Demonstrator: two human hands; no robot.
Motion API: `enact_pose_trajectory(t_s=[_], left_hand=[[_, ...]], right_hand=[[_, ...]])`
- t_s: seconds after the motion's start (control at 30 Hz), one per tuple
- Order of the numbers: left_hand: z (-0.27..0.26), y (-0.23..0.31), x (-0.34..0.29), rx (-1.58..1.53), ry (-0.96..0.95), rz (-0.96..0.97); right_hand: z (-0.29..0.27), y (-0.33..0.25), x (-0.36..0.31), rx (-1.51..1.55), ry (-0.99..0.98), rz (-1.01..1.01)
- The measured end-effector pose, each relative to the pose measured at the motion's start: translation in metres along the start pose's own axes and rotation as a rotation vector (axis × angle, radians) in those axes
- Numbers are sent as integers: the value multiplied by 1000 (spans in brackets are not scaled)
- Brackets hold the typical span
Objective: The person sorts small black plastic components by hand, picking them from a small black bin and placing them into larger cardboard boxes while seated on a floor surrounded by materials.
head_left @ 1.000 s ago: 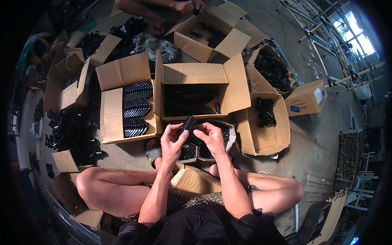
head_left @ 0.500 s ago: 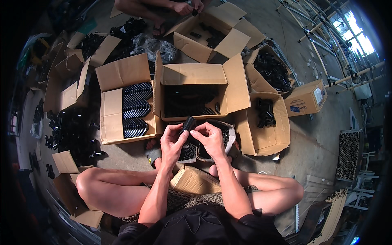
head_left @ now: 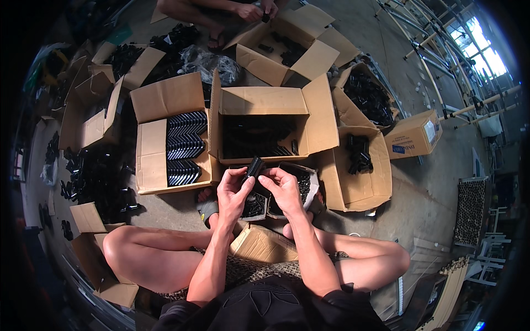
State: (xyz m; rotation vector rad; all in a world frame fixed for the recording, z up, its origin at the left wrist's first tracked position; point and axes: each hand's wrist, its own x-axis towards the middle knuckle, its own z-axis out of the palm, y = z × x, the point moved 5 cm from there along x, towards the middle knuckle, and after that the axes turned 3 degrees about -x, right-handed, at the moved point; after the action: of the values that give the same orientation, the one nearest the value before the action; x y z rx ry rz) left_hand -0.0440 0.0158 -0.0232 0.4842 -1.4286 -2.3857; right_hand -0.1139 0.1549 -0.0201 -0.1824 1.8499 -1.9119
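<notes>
A short, glossy black tube-like part is held up between my hands, over two small boxes on the floor. My left hand grips it from the left, the thumb pressed along its lower end. My right hand is closed in a pinch at its right side; whether a smaller piece sits between those fingertips is hidden. Just beneath are small dark pieces in one box, with more in the box beside it. Directly beyond my hands stands an open carton with black parts inside.
At left, a carton holds black angled parts in neat rows. Loose black parts lie heaped further left. A carton at right contains a few parts. Across from me, another person's hands work above an open carton.
My hands and the black part stay almost in place. The view has shifted very slightly.
</notes>
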Motion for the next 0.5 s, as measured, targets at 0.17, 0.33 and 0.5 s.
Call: enact_pose_trajectory(t_s=[0.17, 0.33, 0.5], left_hand=[[-2, -1, 0, -7, 15, -18], [-1, -1, 0, -22, 22, -16], [-1, -2, 0, -32, 22, -14]], right_hand=[[5, 3, 0, -179, 71, -34], [9, -10, -4, -444, 144, -113], [5, -7, -4, -368, 80, -158]])
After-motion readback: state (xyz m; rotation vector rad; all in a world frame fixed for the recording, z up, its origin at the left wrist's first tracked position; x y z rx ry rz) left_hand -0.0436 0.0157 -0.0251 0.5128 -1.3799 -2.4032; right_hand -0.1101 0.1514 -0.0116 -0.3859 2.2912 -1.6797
